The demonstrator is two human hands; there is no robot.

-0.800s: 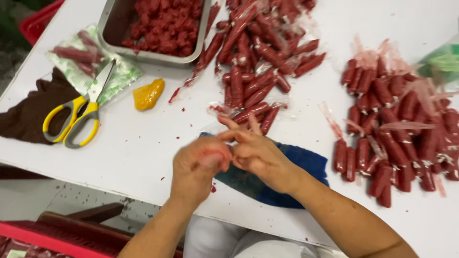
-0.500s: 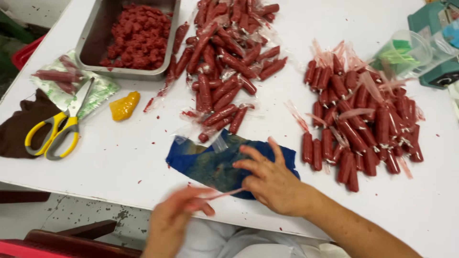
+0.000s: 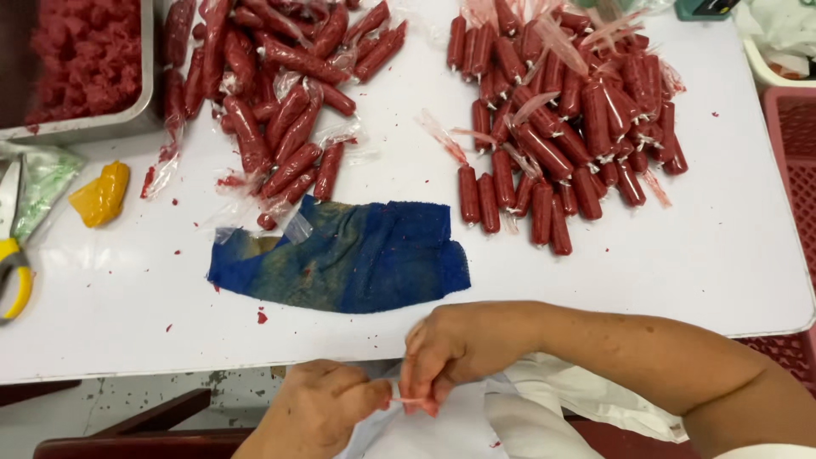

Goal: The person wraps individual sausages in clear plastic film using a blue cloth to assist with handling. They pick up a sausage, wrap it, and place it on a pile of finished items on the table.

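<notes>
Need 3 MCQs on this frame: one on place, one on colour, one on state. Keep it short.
1. Where does the blue cloth lie?
A. On the white table, near its front edge
B. Inside the metal tray
C. On the person's lap

2. What colour is the crumpled lump beside the scissors?
A. Green
B. Yellow
C. Black

3. What are the left hand and right hand doing?
A. Resting flat on the table
B. Holding the scissors
C. Pinching a thin strand between them, below the table edge

Key: 1 A, the cloth is spread flat on the tabletop below the left pile of red filled tubes. 2 B, the lump is yellow-orange. 3 C, both hands meet on the pale strand, off the table.
</notes>
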